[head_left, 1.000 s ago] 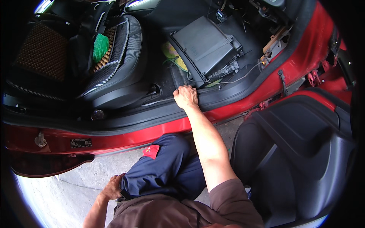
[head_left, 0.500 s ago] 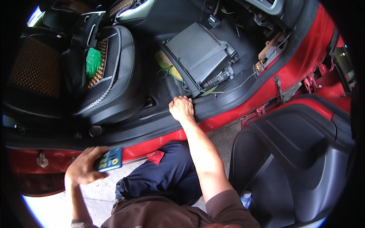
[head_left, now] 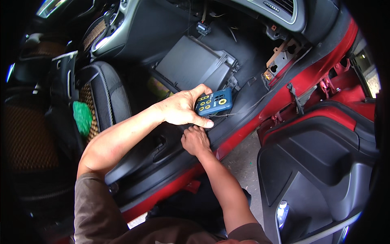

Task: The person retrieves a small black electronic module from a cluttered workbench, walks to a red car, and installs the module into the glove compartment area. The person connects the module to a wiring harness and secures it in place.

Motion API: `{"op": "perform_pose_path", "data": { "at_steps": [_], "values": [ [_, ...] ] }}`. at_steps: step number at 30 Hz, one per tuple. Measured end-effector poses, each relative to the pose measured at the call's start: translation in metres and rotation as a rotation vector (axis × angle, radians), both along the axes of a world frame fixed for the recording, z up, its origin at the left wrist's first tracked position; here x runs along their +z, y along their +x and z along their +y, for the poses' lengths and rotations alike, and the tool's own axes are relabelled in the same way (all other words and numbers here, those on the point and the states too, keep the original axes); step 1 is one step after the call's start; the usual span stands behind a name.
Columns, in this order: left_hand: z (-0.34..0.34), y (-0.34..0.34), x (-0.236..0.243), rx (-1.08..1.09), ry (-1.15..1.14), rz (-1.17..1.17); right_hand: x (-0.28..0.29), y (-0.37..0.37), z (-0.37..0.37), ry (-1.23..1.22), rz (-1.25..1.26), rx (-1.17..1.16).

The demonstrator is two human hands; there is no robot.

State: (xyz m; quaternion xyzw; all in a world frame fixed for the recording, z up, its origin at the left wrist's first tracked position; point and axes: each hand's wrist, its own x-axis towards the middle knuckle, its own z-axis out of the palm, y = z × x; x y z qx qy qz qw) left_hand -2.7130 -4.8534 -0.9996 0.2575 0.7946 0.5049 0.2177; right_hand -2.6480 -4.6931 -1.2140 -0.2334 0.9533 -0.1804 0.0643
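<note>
My left hand is closed around a blue phone with yellow round marks and a dark camera patch on its back. It reaches across the car's doorway, above my right hand. That right hand leans on the black door sill, its fingers curled over the edge; the fingertips are hidden. Just beyond both hands, a black plastic box with a flat lid lies tilted in the footwell. Part of its near side is covered by my left hand and the phone.
A seat with a beaded cover stands at left, holding a green plastic bag. A loose wire runs along the sill towards a metal bracket. The open door panel fills the right side, with a bottle in its pocket.
My left hand has swung with the phone from outside the car, at lower left, up over the sill to the box. My right hand stays on the sill. The view has shifted.
</note>
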Motion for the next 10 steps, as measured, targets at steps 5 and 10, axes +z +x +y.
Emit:
{"op": "perform_pose_path", "data": {
  "at_steps": [5,10],
  "values": [
    [-0.004,-0.069,-0.037,-0.061,0.120,-0.104,0.005,-0.001,-0.002,-0.029,0.071,-0.009],
    [0.018,-0.121,-0.101,-0.010,0.460,-0.643,0.001,-0.002,-0.003,-0.009,0.023,-0.015]
  ]
}}
